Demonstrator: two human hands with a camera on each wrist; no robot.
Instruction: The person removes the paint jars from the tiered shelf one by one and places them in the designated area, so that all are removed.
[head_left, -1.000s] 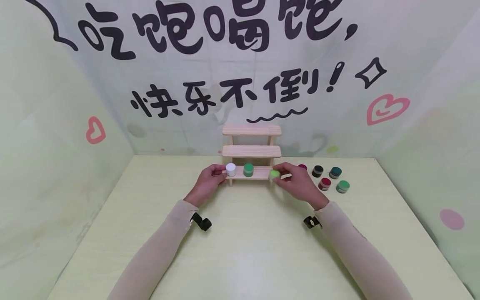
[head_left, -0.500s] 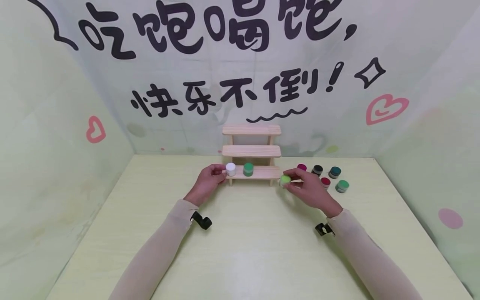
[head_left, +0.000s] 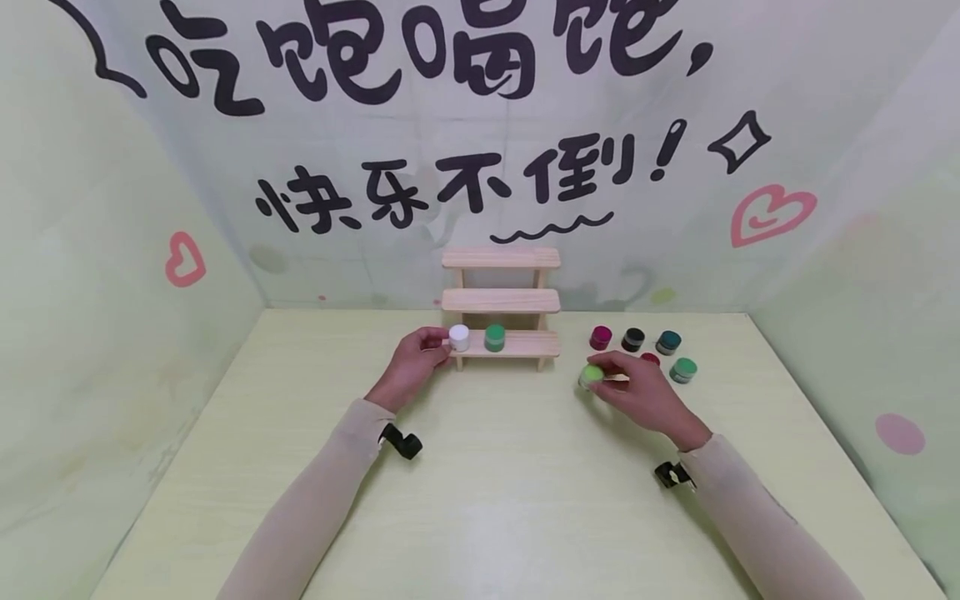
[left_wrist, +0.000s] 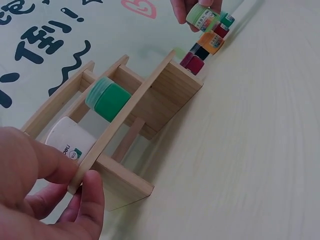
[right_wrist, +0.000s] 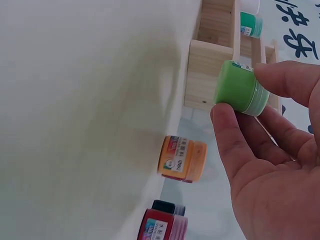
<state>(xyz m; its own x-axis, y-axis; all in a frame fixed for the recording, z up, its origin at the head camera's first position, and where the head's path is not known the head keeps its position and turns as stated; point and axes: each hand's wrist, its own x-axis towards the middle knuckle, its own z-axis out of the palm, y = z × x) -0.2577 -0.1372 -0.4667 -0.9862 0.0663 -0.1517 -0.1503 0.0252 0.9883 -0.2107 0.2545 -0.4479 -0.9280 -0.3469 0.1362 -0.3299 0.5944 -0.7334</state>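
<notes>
A three-tier wooden display stand [head_left: 500, 300] is at the back of the table. Its lowest step carries a white jar [head_left: 459, 337] at the left end and a green jar [head_left: 494, 337] beside it. My left hand [head_left: 408, 367] grips the left end of that step, thumb above and fingers beneath the board in the left wrist view. To the right of the stand, my right hand [head_left: 645, 396] pinches a light green paint jar [right_wrist: 237, 87] between thumb and fingertips. The jar is held above the tabletop.
Right of the stand are a magenta jar [head_left: 600, 337], a black jar [head_left: 633, 339], a teal jar [head_left: 668, 342] and a mint green jar [head_left: 683, 370]. The right hand partly covers a red jar [head_left: 650, 358]. An orange jar [right_wrist: 182, 159] shows in the wrist views.
My right hand has drawn the light green jar from the right end of the lowest step, rightward and slightly nearer me. The left hand keeps its grip on the stand.
</notes>
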